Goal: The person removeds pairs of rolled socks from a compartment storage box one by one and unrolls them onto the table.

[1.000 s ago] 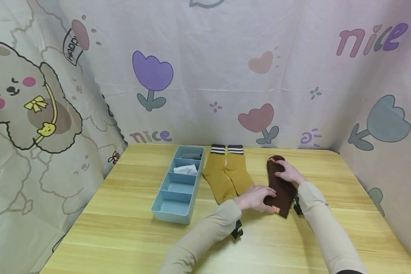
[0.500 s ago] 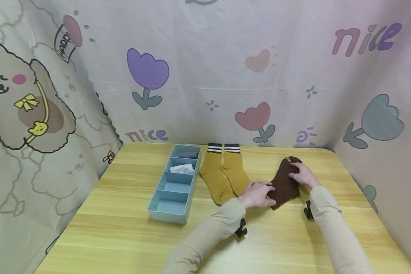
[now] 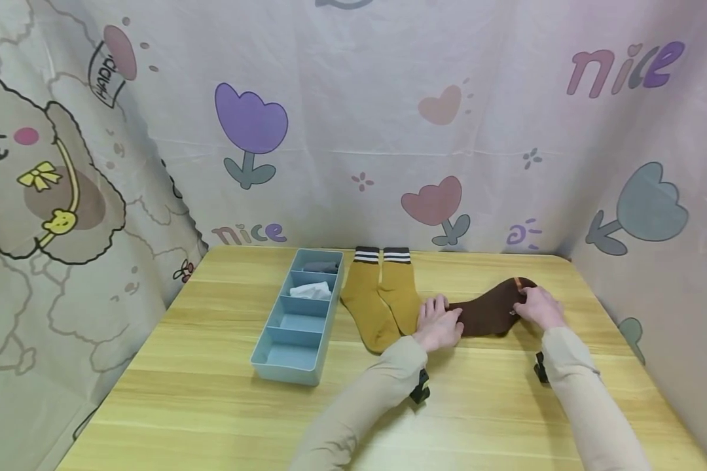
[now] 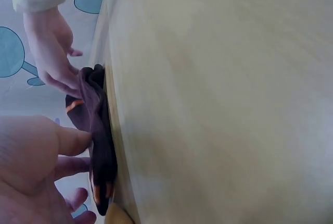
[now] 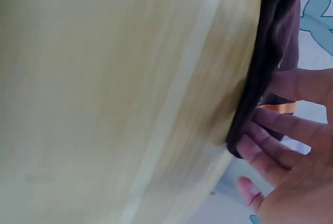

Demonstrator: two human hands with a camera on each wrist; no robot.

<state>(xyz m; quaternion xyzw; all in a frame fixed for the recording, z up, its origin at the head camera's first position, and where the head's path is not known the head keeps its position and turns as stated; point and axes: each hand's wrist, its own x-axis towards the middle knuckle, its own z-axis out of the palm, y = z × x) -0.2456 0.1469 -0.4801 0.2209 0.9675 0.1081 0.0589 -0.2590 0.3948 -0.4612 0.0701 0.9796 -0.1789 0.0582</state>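
Observation:
A dark brown sock [image 3: 488, 313] with an orange band lies sideways on the table at the right. Folds show along it in the left wrist view; whether it is one sock or two stacked, I cannot tell. My left hand [image 3: 438, 325] pinches its left end, thumb and forefinger meeting the cloth in the left wrist view. At the banded end, my right hand [image 3: 541, 307] grips the fabric between thumb and fingers, as the right wrist view shows. Just left of my left hand lie two mustard socks [image 3: 365, 304] with striped cuffs, side by side and flat.
A blue-grey divided box [image 3: 289, 374] stands left of the mustard socks. Its far compartment holds a dark grey folded item [image 3: 321, 267]; the one before it holds a white folded item [image 3: 310, 291]. A printed curtain [image 3: 330, 131] rises behind the wooden table [image 3: 200, 392].
The brown sock has turned from nearly upright in view to lying sideways. My right hand has moved right with the banded end; my left hand has shifted slightly left and away from me.

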